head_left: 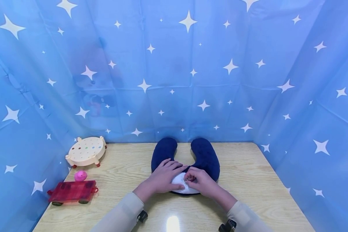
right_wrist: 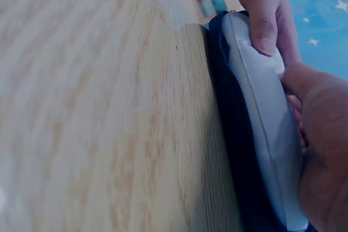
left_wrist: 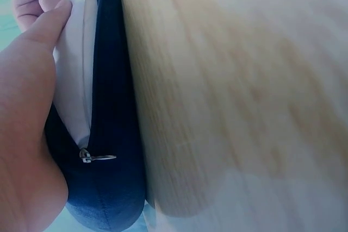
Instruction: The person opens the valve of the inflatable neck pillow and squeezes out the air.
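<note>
A dark blue U-shaped neck pillow (head_left: 207,158) lies on the table, its two arms pointing to the curtain. The cover is unzipped along the near curve, and a white inner cushion (head_left: 178,181) shows through the gap. My left hand (head_left: 166,176) rests on the pillow with fingers extended, its thumb on the white cushion. With curled fingers, my right hand (head_left: 199,181) pinches the white fabric; its fingertips are partly hidden. A metal zipper pull (left_wrist: 103,157) sits at one end of the opening in the left wrist view.
On the table's left stand a cream round stool-like toy (head_left: 87,150), a small pink toy (head_left: 80,175) and a translucent red toy cart (head_left: 73,191). A blue star-patterned curtain (head_left: 174,71) hangs behind the wooden table (head_left: 249,193) and along its sides.
</note>
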